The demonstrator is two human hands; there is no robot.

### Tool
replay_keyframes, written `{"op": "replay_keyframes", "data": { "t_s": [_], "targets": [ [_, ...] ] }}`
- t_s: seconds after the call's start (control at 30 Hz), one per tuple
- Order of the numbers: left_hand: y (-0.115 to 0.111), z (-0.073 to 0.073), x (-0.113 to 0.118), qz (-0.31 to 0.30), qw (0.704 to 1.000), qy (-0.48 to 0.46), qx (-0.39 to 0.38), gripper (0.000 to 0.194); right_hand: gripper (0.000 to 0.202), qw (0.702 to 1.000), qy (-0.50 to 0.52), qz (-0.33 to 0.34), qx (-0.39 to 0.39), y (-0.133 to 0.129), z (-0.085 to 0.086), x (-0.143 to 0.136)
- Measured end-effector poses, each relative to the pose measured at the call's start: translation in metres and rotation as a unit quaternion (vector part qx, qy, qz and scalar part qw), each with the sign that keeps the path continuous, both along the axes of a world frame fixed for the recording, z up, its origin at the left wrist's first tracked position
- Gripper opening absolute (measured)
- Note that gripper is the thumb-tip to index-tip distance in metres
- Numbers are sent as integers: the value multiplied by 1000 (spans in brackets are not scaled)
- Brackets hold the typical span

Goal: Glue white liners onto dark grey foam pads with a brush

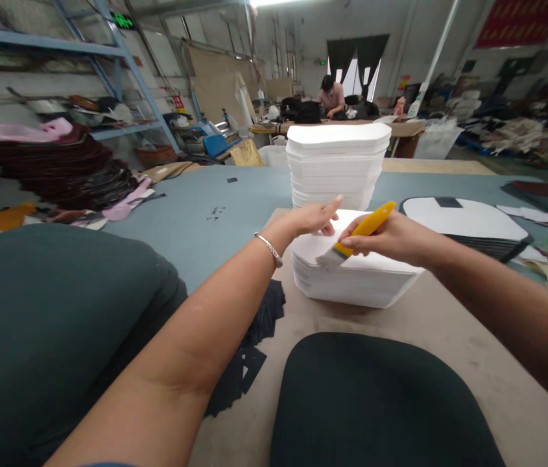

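Note:
My right hand [375, 237] grips a paintbrush [369, 222] by its yellow handle. Its bristles point down at the top of a low stack of white shaped sheets [351, 285]. Over the far left part of that stack is my left hand [320, 217], fingers apart and holding nothing that I can see. A bracelet circles the left wrist. Right behind stands a taller stack of white sheets [336, 165]. Nearest me on the table lies a dark rounded panel [375, 402].
A large dark pile [59, 324] rises at the left. Small black pieces [266, 314] lie beside my left forearm. At the right sits a stack of dark panels with a white sheet on top [463, 217]. A person [332, 97] works at a far table.

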State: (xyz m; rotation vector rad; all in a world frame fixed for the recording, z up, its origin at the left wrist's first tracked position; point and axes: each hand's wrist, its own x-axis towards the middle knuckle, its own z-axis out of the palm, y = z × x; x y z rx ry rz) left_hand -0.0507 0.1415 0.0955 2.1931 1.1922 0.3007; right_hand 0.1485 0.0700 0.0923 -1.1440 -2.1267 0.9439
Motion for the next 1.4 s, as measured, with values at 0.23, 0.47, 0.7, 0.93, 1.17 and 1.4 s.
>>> {"op": "replay_keyframes", "data": {
  "t_s": [0.23,0.47,0.7,0.93,1.17,1.4],
  "targets": [
    [-21,-9,24,-52,959,185,209,61,49,980,-99,-135,-111,-29,23,168],
    [-27,-9,36,-56,937,234,252,44,30,960,-45,-273,35,3,28,180],
    [-11,8,72,-42,927,298,222,36,23,937,-112,-318,93,-30,7,146],
    [-31,7,145,-148,928,248,234,59,46,917,-25,-375,134,-107,1,180],
    [-40,-7,154,-150,919,246,269,57,61,904,50,-416,87,-123,-26,192],
    [-53,-4,159,-134,912,266,281,49,67,919,133,-368,47,-116,-39,172]
  ]
}}
